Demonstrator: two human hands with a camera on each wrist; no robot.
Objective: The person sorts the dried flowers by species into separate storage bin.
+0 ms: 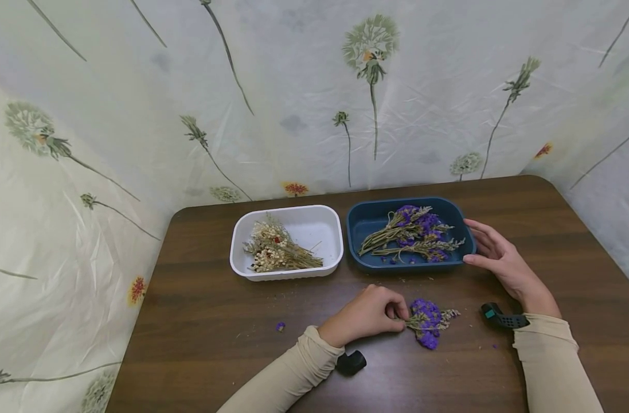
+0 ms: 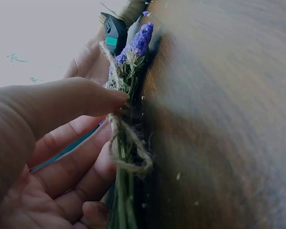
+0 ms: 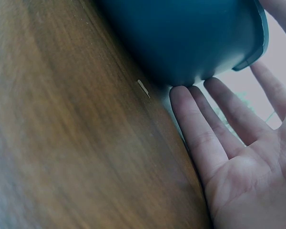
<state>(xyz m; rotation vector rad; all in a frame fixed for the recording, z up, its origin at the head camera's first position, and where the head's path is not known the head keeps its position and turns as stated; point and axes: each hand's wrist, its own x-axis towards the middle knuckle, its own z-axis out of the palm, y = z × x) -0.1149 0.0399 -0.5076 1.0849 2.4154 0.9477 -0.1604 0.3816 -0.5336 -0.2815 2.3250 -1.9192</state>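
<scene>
A small bunch of purple dried flowers (image 1: 426, 322) tied with twine lies on the brown table (image 1: 216, 327). My left hand (image 1: 368, 315) pinches its stems; in the left wrist view the fingers (image 2: 71, 114) curl round the twine-bound stems (image 2: 126, 162). My right hand (image 1: 495, 255) rests with straight fingers against the right end of the dark blue tray (image 1: 368, 221), fingertips (image 3: 186, 102) touching the tray wall (image 3: 190, 38). The tray holds several purple flower bunches (image 1: 412, 235).
A white tray (image 1: 324, 221) with a cream and red dried flower bunch (image 1: 275, 249) stands left of the blue tray. Small purple petals (image 1: 280, 326) and crumbs dot the table. A flower-printed sheet (image 1: 293, 97) walls in the table's back and sides.
</scene>
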